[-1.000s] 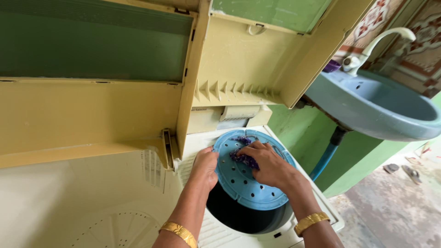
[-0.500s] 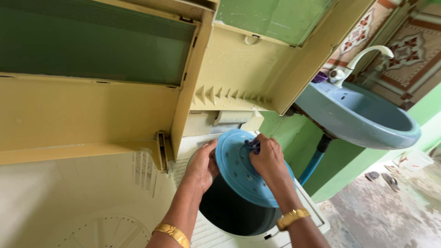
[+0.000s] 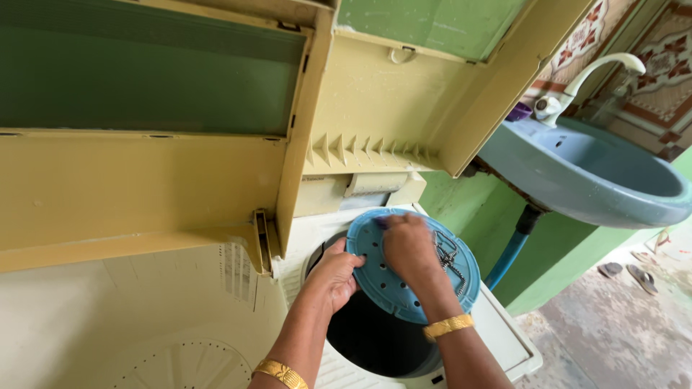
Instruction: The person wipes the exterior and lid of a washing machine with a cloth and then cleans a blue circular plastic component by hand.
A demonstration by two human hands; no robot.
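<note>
A round blue perforated plastic lid (image 3: 404, 292) is held tilted over the dark round tub opening (image 3: 367, 338) of a cream twin-tub washing machine (image 3: 504, 346). My left hand (image 3: 337, 272) grips the lid's left rim. My right hand (image 3: 409, 246) presses on the lid's upper face, fingers curled near its top edge. A dark cord or chain (image 3: 448, 258) lies on the lid just right of that hand. Both wrists wear gold bangles.
The machine's cream lids (image 3: 375, 108) stand open behind the tub. A second tub with a white pulsator (image 3: 180, 364) lies at lower left. A blue wall basin (image 3: 598, 173) with white tap (image 3: 577, 83) hangs at right, drain hose (image 3: 508, 252) below. Sandals (image 3: 634, 274) lie on the floor.
The lid was flat over the tub, then raised steeply on edge, and now is lowered to a shallower tilt. The purple cloth under my right hand is no longer visible.
</note>
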